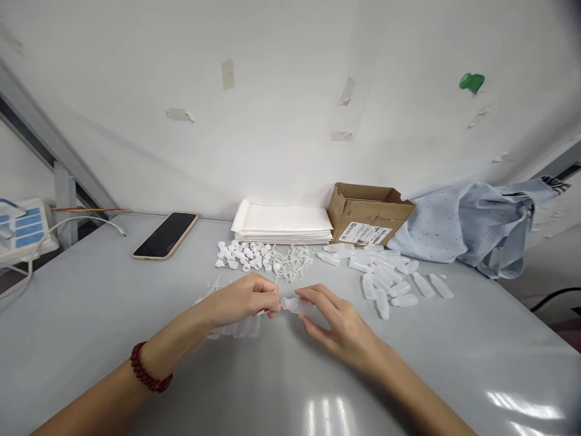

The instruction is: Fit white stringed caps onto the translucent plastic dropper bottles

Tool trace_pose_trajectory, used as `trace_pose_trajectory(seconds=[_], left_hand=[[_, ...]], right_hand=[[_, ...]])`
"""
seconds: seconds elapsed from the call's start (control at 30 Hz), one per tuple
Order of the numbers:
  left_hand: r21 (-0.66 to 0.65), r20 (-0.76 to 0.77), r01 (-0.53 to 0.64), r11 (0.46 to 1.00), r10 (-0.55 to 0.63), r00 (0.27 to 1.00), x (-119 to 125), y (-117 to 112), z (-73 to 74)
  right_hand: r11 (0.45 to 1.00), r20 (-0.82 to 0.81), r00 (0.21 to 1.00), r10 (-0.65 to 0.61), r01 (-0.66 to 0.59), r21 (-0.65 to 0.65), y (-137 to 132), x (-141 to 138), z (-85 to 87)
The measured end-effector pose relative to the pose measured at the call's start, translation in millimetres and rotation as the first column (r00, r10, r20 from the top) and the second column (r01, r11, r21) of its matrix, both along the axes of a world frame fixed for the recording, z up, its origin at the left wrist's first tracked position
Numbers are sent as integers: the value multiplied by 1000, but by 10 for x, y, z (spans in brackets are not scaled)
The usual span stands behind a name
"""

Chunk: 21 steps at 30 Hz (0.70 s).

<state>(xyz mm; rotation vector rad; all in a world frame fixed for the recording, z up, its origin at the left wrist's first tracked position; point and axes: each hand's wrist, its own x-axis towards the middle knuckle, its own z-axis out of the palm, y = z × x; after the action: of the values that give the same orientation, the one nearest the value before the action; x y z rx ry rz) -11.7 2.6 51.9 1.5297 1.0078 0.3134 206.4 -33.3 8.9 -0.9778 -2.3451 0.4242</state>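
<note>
My right hand grips a small translucent plastic bottle between thumb and fingers, lying sideways with its neck toward the left. Right at that neck, my left hand is closed in a pinch. A bit of something white shows under its fingers, mostly hidden. Several similar bottles lie in a row below my left hand, partly covered by it. Beyond my hands are a heap of small white caps and a tangle of thin white plastic stems. More loose bottles are scattered to the right.
A stack of white padded envelopes and an open cardboard box stand against the wall. Light blue cloth lies at the right. A phone rests on the grey table, with a white cable at far left.
</note>
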Motion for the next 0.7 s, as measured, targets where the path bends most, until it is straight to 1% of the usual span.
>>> trace_pose_trajectory(seconds=[0.27,0.4,0.53,0.6,0.67,0.7], left_hand=[[-39,-34,-20,999,18,999,2,10,-65],[-72,-9,-7,997,6,1000,17,-2,-52],[-65,17,14,998,-12,1000,29,-7,-28],[-63,15,10,998,-9,1000,25,-4,-19],[-58,10,-12,998,12,1000,16,1,-17],[-52,11,-32,998,32,999,11,3,-19]], right_hand=[[999,-5,1000,30,-30,39,-39,-20,5],[998,25,998,58,-59,25,-57,-38,3],[998,45,997,66,-67,16,-71,-42,-41],[997,1,997,75,-75,6,-76,-47,-56],[996,-99,992,78,-81,-27,-82,-63,-49],[994,-167,984,67,-79,-69,-85,-76,-35]])
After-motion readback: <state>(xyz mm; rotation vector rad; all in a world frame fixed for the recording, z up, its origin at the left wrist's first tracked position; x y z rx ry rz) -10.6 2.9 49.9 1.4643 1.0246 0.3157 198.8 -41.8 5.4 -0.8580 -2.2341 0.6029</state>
